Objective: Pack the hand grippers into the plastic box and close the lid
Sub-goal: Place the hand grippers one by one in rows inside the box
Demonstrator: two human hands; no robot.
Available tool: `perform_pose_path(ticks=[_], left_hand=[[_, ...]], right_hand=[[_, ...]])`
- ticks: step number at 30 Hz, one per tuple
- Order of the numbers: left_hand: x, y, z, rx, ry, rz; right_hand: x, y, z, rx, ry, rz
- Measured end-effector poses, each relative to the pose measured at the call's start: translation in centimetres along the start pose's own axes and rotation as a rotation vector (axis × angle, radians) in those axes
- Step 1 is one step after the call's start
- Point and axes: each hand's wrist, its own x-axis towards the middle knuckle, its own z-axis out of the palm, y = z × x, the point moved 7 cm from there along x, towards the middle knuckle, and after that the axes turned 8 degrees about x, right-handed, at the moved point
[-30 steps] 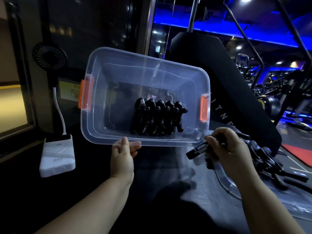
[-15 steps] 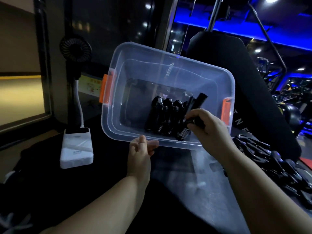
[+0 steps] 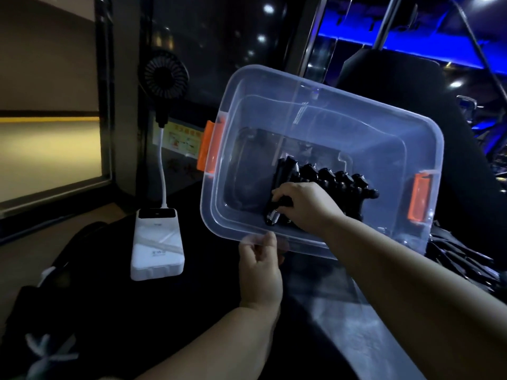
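Holding the clear box (image 3: pixel 315 105) tipped toward us, we pinch its near rim with our left hand (image 3: pixel 259 270). Outside it, to the right, loose grippers (image 3: pixel 463 267) lie heaped. Our right hand (image 3: pixel 304 207) is inside the box, curled round one gripper (image 3: pixel 274 215). Its spring shows just left of our fingers, at the left end of the packed row (image 3: pixel 340 179).

Standing in what is looking like a gym. Facing a black padded machine (image 3: pixel 389 83) and a metal pole (image 3: pixel 385 23) under blue strip lighting (image 3: pixel 356 41). Seeing a heap of hand grippers (image 3: pixel 463 261) lying alongside.
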Motion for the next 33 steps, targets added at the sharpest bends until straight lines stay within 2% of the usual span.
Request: perform_pose_path(ticks=[7,11,15,21,27,33], left_hand=[[0.2,-0.4,0.0,-0.017,-0.019,-0.027],[0.3,-0.8,-0.1,-0.043,-0.019,-0.042],[0.4,-0.9,-0.2,-0.040,-0.035,-0.032],[0.2,-0.6,-0.1,-0.072,-0.061,-0.034],[0.6,-1.0,-0.2,-0.083,-0.032,-0.056],[0.4,-0.9,-0.2,-0.102,-0.023,-0.063]], right_hand=[[3.0,1.3,1.9,-0.040,-0.103,0.129],[3.9,1.3,2.9,-0.096,-0.135,0.128],[4.2,1.1,3.1,-0.299,-0.127,0.053],[4.3,-0.2,4.1,-0.576,-0.193,-0.223],[5.0,0.5,5.1,-0.739,-0.405,-0.203],[4.9,0.4,5.4,-0.762,-0.391,-0.193]])
